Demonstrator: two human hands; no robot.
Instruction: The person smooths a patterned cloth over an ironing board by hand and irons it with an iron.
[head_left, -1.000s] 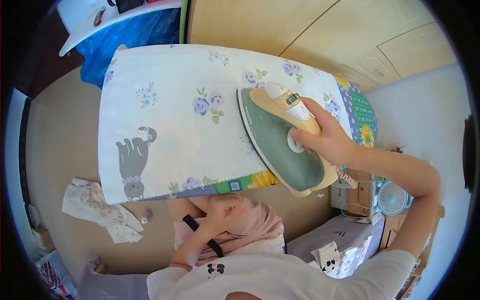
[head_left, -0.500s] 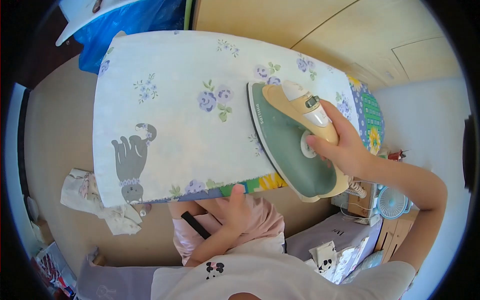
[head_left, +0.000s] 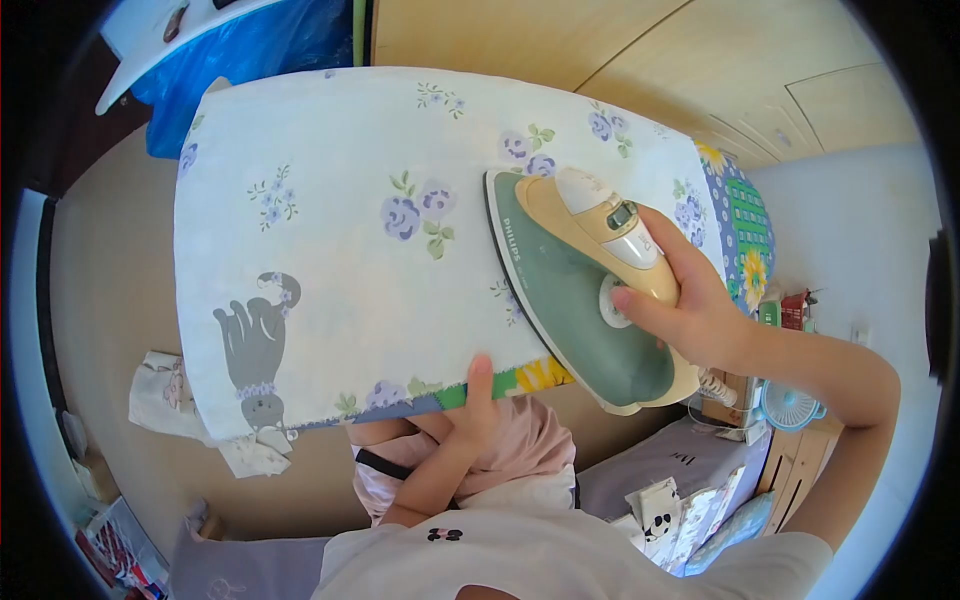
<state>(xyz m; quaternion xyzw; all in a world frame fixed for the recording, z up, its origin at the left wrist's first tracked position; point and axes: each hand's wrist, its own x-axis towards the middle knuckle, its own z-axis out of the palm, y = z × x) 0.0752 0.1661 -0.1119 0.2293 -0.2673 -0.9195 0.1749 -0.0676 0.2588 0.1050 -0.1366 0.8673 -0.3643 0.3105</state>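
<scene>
My right hand [head_left: 690, 300] is wrapped round the handle of a green and cream iron [head_left: 580, 290], its thumb on the white dial. The iron is over the right half of a white floral cloth [head_left: 330, 200], its tip toward the upper left. This cloth, with a grey cat print, is spread over an ironing board [head_left: 740, 220] with a blue, green and yellow cover. At the board's near edge is my left hand [head_left: 480, 405], its thumb on top at the cloth's hem; its other fingers are hidden beneath the edge.
Wooden cabinets [head_left: 520, 40] stand along the board's far side. A blue plastic bag [head_left: 250, 70] hangs at the upper left. On the floor at left lies a crumpled white cloth [head_left: 160, 395]. A small blue fan [head_left: 788, 403] and the iron's coiled cord [head_left: 716, 388] are at right.
My left hand has risen from my lap to the board's near edge, its thumb now on the cloth. The iron, still in my right hand, appears slightly further right in view.
</scene>
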